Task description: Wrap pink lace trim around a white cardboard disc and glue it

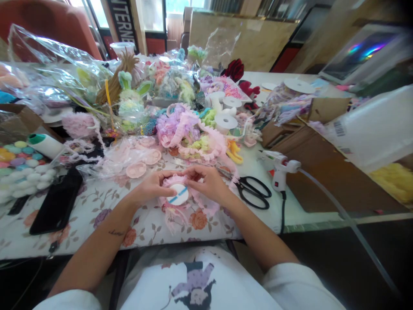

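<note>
1. from where i stand, the white disc (180, 197) with its blue stripe sits between the person's two hands, over the worktop (142, 230). being round, it has no clear long axis; the stripe runs from eight o'clock to two.
2. taking the disc as the clock's centre, the left hand (156, 183) comes in at ten and is the nearer, its thumb overlapping the white face and its fingers curled behind, holding disc and trim together.
3. the right hand (206, 181) is at one to two, fingertips drawn narrow, pinching the pink ruffled trim (166, 183) at the disc's far edge. loose pink strands (174, 216) trail toward six.
4. black-handled scissors (241, 188) lie at three, near the right forearm; a white glue gun (280, 175) stands beyond them.
5. a black phone (56, 204) rests at nine, well apart. the cloth is floral, and from eleven to one it is crowded with bagged pink pieces (137, 169), lilac flowers (171, 127) and ribbon spools (226, 122).
6. further off, a red chair (48, 26) is at eleven, a cardboard box (322, 163) at two to three.
</note>
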A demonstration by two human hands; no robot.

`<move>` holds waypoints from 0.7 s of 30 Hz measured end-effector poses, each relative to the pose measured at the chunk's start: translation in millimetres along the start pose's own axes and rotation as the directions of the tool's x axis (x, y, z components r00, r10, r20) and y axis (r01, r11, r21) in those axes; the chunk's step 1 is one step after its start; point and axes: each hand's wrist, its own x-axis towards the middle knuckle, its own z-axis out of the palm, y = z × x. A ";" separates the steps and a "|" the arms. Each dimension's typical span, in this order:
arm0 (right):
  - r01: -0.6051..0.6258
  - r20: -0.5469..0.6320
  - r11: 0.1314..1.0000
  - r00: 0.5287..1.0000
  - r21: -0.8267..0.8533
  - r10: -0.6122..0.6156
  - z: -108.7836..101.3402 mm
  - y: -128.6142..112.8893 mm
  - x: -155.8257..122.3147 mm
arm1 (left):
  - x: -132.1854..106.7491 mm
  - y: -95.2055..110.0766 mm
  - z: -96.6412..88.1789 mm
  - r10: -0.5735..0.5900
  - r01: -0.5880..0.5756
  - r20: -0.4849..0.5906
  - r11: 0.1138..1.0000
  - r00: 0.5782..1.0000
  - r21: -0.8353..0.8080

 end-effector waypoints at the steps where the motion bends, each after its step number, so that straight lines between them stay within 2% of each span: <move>1: -0.005 0.007 1.000 1.000 -0.008 0.005 -0.3 -1.0 0.2 | 0.0 0.0 0.1 0.010 -0.010 0.004 1.000 1.000 0.011; 10: -0.016 0.024 0.999 1.000 -0.046 0.017 2.7 0.5 1.7 | 1.6 -4.5 -1.8 0.047 -0.048 0.050 0.999 0.998 0.014; 17: 0.001 0.044 1.000 0.999 -0.016 0.000 -2.2 -3.3 -1.2 | 0.4 -1.6 0.7 0.022 -0.023 0.017 1.000 1.000 0.010; 21: 0.003 0.050 1.000 0.999 -0.019 -0.002 -3.3 -4.7 -2.2 | 1.3 -2.6 -0.1 0.033 -0.034 0.036 0.999 0.999 0.021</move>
